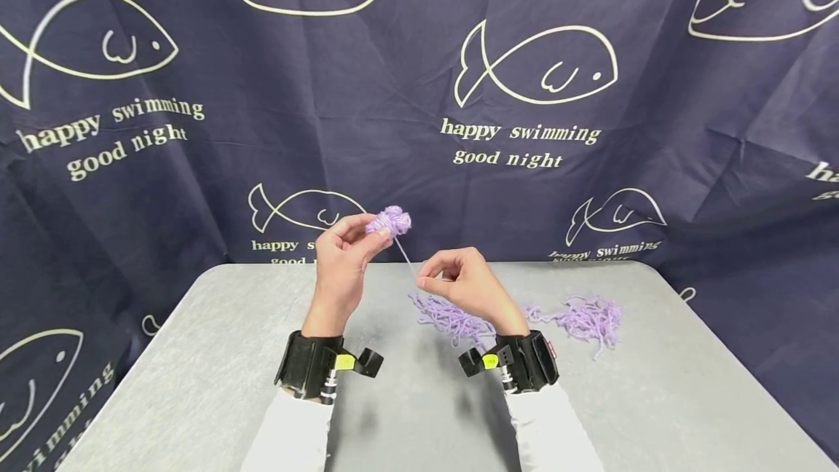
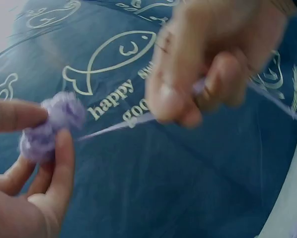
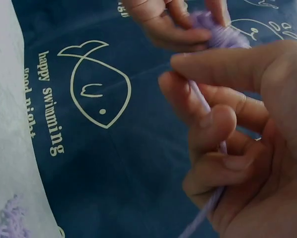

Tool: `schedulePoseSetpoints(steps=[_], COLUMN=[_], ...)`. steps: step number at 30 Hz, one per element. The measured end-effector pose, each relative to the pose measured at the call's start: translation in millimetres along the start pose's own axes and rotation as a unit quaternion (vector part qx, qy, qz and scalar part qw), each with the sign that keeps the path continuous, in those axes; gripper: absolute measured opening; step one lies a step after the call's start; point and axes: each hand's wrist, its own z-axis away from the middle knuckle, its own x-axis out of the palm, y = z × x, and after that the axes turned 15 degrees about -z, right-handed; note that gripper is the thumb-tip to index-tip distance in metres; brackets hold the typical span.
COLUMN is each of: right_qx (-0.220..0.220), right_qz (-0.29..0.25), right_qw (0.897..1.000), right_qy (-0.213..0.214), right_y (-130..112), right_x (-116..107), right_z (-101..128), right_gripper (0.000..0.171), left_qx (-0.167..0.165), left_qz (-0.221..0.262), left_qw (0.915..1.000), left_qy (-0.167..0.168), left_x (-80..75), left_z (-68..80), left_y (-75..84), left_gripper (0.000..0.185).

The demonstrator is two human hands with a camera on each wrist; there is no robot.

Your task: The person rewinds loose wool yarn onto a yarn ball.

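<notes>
Left hand [image 1: 341,261] is pinching a small purple yarn ball [image 1: 390,222] between thumb and fingers [image 2: 59,163], holding it up above the far edge of the counter [image 1: 216,355]. Right hand [image 1: 462,284] is sitting lower and to the right of the ball, fingers [image 3: 208,124] curled and gripping a single yarn strand [image 1: 406,257]. Strand is running taut, sloping down from the ball to the right hand. Loose yarn pile [image 1: 583,317] is lying on the counter, right of and below the ball.

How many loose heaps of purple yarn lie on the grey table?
2. One heap lies under and behind the right hand, partly hidden by it. The other heap lies further right, near the far edge of the table.
</notes>
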Motion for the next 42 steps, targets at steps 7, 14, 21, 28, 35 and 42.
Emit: schedulePoseSetpoints(steps=[7,14,21,28,35,42], right_qx=[-0.039,-0.045,-0.047,-0.005,0.049,0.028], right_qz=[-0.095,-0.233,-0.365,-0.332,-0.139,-0.082], right_qw=[0.995,0.966,0.913,0.919,0.981,0.996], right_qy=[0.018,0.105,0.174,0.212,0.127,0.028], right_y=[-2.7,1.6,8.8,15.2,15.5,9.6], right_x=[-3.0,-10.9,-15.3,-14.2,-9.4,-3.3], right_z=[1.7,0.7,-4.0,-4.2,-2.2,-1.8], right_gripper=[0.006,0.016,0.010,0.004,0.012,0.010], left_qx=[0.080,0.082,0.049,0.039,0.037,-0.008], left_qz=[-0.311,-0.439,-0.360,-0.164,-0.031,0.052], left_qw=[0.9465,0.8762,0.8552,0.8955,0.9622,0.9950], left_qy=[0.026,-0.182,-0.370,-0.412,-0.268,-0.085], left_x=[-5.3,-10.8,-14.0,-15.9,-8.7,0.6], left_z=[0.4,1.7,3.2,5.5,5.4,2.9], left_y=[-6.8,-5.8,0.2,1.8,1.3,4.2], left_gripper=[0.023,0.021,0.021,0.025,0.031,0.039])
